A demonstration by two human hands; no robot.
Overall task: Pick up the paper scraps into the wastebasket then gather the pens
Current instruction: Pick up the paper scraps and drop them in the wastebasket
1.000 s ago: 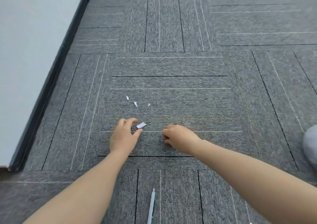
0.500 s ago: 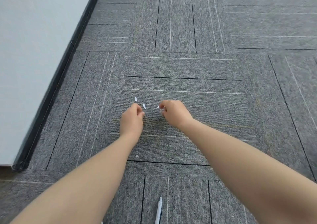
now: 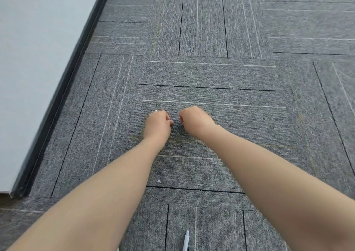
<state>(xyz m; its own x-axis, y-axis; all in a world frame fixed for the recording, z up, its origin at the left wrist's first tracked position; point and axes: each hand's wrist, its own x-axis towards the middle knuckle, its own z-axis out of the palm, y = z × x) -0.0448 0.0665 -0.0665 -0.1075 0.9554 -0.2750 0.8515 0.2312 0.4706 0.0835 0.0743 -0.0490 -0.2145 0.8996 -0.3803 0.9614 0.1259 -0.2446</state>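
**Head view: both fists down on the grey carpet, one scrap and one pen behind them**

Head camera first, and it is our only view. We are looking down at a floor of grey carpet tiles (image 3: 211, 74), laid in alternating directions, with thin black and white lines running across them. Along the left a pale wall (image 3: 38, 58) meets the floor at a dark baseboard (image 3: 63, 101).

Now the count. Two bare forearms reach out from us. Our left hand (image 3: 157, 125) sits knuckles-up on the central tile, fingers curled under; a sliver of white peeks out at its far edge, but we cannot tell whether that is paper it grips. Our right hand (image 3: 196, 121) is just beside it, apart by a narrow gap, fingers likewise curled down to the carpet; whatever they pinch is hidden from us.

Paper scraps (image 3: 159, 181): we count one lying free, a small white triangle near the black seam line, between our forearms and well back from the hands.

Pens: one, a white pen (image 3: 186, 241) at the bottom edge, pointing away from us, cut off by the frame.
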